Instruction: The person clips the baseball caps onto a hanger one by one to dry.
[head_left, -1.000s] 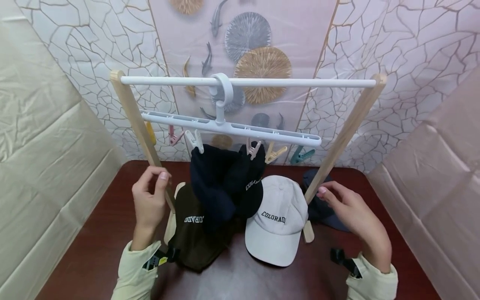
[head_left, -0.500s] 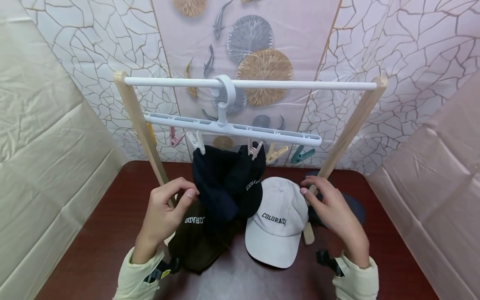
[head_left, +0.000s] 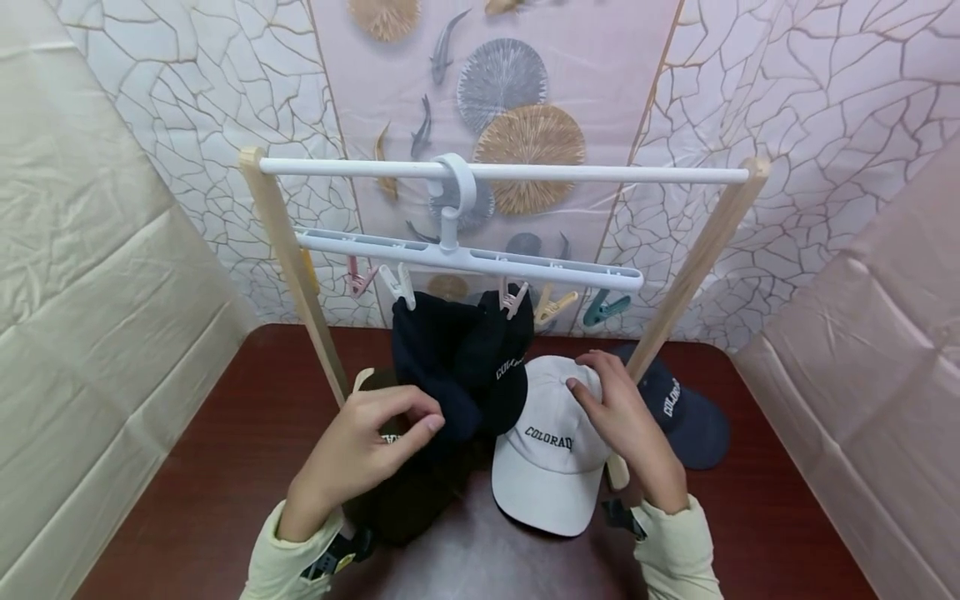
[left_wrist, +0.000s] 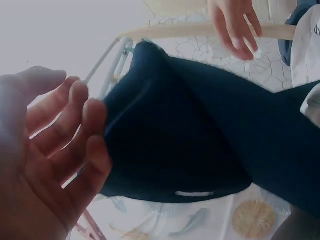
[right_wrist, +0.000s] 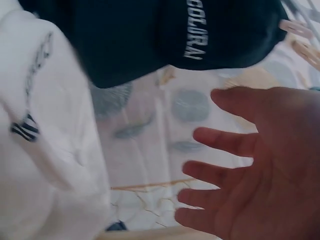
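Note:
My left hand (head_left: 367, 450), fingers loosely bent and holding nothing, hovers over the dark brown cap (head_left: 405, 510) and partly hides it. A black-navy cap (head_left: 498, 392) hangs in front of it, held by a white clothespin (head_left: 399, 286) and a pale pink clothespin (head_left: 513, 298). In the left wrist view the hanging cap (left_wrist: 175, 135) is beside my fingertips; contact is unclear. My right hand (head_left: 628, 425) is in front of the white cap's right side (head_left: 547, 479), its thumb and fingers apart. The right wrist view shows my right hand (right_wrist: 265, 165) with nothing in its grasp.
A white clip hanger (head_left: 480, 259) hangs from the white rod (head_left: 600, 174) of a wooden-sided rack (head_left: 693, 267). Yellow (head_left: 553, 306), teal (head_left: 604, 308) and pink (head_left: 360, 278) clothespins dangle from it. Another navy cap (head_left: 696, 435) lies right of the rack on the red-brown table (head_left: 195, 500).
Both hands have moved inward from the rack's side posts, the left toward the hanging cap, the right toward the white cap. The navy cap at right has become more visible.

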